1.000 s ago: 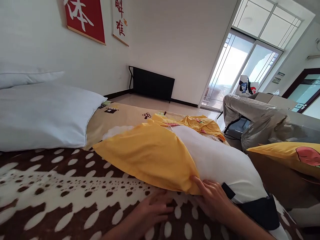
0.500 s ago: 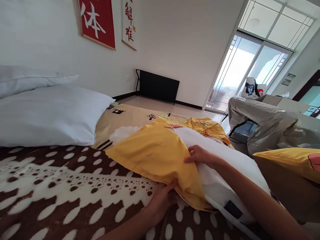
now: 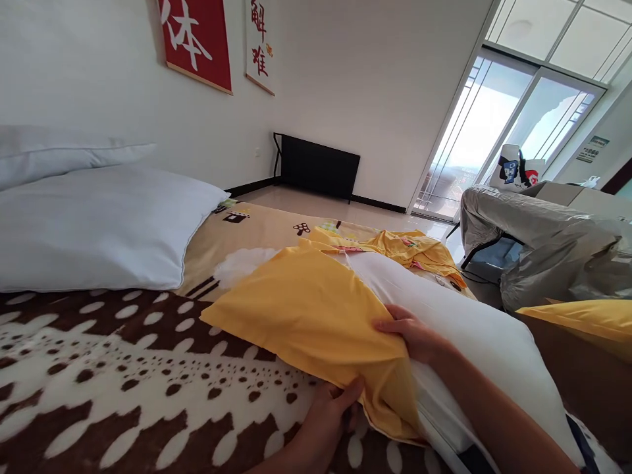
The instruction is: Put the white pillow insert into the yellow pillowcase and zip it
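Observation:
A yellow pillowcase [image 3: 296, 303] covers the far-left end of a white pillow [image 3: 474, 336], whose rest lies bare to the right. My left hand [image 3: 333, 411] pinches the pillowcase's lower edge between thumb and fingers. At the pillowcase's open rim, my right hand [image 3: 409, 332] has its fingers closed on the yellow cloth, with the wrist over the white pillow. A dark label shows near the pillow's lower edge.
Two white pillows [image 3: 99, 230] lie at the left on a brown and white blanket [image 3: 162, 388]. Crumpled yellow cloth [image 3: 409, 250] lies beyond the pillow. A cardboard box [image 3: 587, 368] with a yellow item [image 3: 592, 319] stands at right, near plastic-covered furniture [image 3: 543, 230].
Both hands have shifted slightly right and down in the view. The pillowcase's rim has moved along with them, further over the pillow. The view has turned a little.

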